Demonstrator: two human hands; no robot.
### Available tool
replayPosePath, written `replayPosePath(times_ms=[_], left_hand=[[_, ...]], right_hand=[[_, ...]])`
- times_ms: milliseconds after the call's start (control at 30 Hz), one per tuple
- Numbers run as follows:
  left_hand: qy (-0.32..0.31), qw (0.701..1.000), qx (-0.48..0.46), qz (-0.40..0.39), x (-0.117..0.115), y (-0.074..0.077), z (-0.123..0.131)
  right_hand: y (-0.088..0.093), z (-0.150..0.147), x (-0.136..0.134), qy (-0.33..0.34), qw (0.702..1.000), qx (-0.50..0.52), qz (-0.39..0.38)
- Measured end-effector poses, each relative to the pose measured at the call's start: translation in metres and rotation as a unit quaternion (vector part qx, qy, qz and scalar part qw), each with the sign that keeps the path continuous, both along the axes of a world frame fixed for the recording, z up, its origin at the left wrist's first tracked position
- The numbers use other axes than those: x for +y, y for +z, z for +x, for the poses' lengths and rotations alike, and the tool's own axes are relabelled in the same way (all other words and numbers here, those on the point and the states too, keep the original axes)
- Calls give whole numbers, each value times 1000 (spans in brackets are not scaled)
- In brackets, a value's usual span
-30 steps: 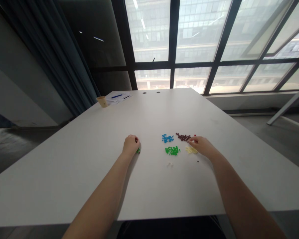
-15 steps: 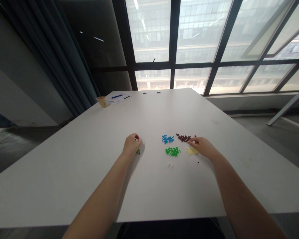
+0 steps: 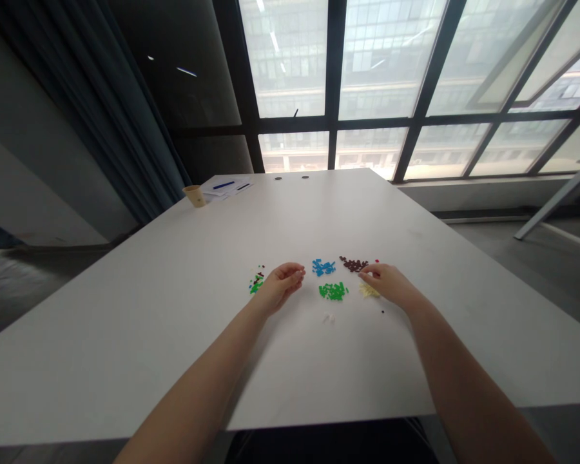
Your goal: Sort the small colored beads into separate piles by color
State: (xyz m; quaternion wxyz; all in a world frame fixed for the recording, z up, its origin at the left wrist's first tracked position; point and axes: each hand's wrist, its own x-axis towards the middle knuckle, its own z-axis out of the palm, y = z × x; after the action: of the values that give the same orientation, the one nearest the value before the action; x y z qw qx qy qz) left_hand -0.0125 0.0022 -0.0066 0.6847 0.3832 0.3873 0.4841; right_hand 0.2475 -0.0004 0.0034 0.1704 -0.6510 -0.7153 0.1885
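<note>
As I look down at the white table [image 3: 125,335], most of the small plastic pieces already lie in separate colour heaps in front of me. I see a blue heap [image 3: 323,267], a dark brown heap [image 3: 353,263], a green heap [image 3: 333,291] and a pale yellow heap [image 3: 369,290], and they lie near each other without touching. Below them are only a few white pieces [image 3: 328,318]. What is left unsorted, as far as I can judge, is a small mixed heap [image 3: 256,281] at the left of the group, where green, dark and red pieces lie together. There is also one red piece [image 3: 377,261] just beside the brown heap and one dark piece [image 3: 382,311] below the yellow heap.

My left hand [image 3: 283,287] is just to the right of the mixed heap, with the fingers curled loosely. I see no piece in it, but I cannot be fully sure. My right hand [image 3: 384,280] is low over the table, close to the brown and yellow heaps, and its thumb and forefinger come near together, like a small pinch. Whether they hold a piece is too small to tell.

Farther away, near the far end of the table, a paper cup [image 3: 194,196] stands beside some papers [image 3: 225,188] with a blue pen [image 3: 223,185] on them.
</note>
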Motion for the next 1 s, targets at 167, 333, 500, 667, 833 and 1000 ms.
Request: replayPosePath(times_ms=[167, 333, 500, 667, 833, 1000], left_hand=[[-4, 999, -51, -17, -2, -3, 4], [-1, 998, -58, -16, -1, -6, 5], [-10, 999, -51, -11, -3, -8, 6], [-35, 999, -34, 6, -4, -11, 8], [-48, 998, -25, 19, -4, -13, 10], [-62, 998, -11, 21, -4, -16, 11]], right_hand=[[0, -2, -2, 7, 1000, 21, -5], [0, -2, -3, 19, 999, 27, -4], [1, -5, -4, 24, 999, 24, 1], [-2, -5, -4, 45, 998, 41, 10], [0, -9, -5, 71, 993, 77, 59], [3, -33, -14, 137, 958, 164, 191]])
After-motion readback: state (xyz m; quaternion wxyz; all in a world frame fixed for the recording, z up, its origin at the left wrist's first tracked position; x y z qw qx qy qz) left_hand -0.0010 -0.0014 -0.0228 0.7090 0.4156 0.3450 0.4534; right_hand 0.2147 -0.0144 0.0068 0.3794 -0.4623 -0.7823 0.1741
